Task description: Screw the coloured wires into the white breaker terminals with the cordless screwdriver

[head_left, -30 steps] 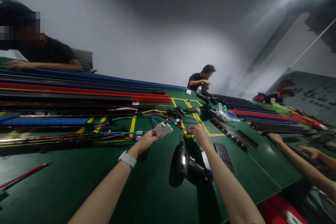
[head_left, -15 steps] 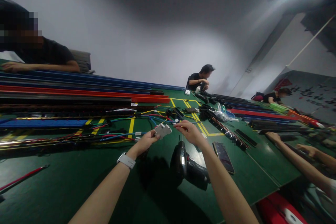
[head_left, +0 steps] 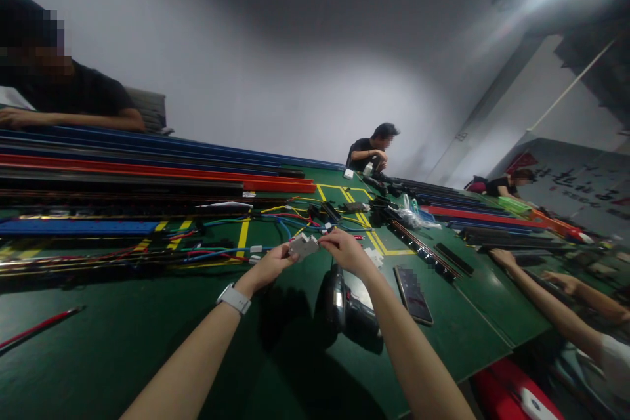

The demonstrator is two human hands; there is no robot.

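My left hand (head_left: 270, 268), wearing a pale-strapped watch (head_left: 234, 299) at the wrist, grips a small whitish-grey block (head_left: 304, 245) with a stepped outline, held above the table. My right hand (head_left: 346, 251) is closed in a pinch at the block's right edge. Whatever lies between its fingertips is too small to make out. Below my right hand, a black power drill (head_left: 344, 312) rests on the table, its bit pointing away from me. Partly behind my right wrist lies another white piece (head_left: 375, 257).
Coloured wires (head_left: 275, 226) run across the green table (head_left: 236, 348) beyond my hands. A phone (head_left: 413, 294) lies right of the drill, a red-and-black cable (head_left: 42, 328) at left. Long blue and red rails (head_left: 280, 186) stretch behind. Co-workers sit around; one's hands (head_left: 506, 259) are at right.
My right hand has come in closer to the block, from slightly apart to its right edge. The block is turned a little in my left hand. The view has shifted slightly.
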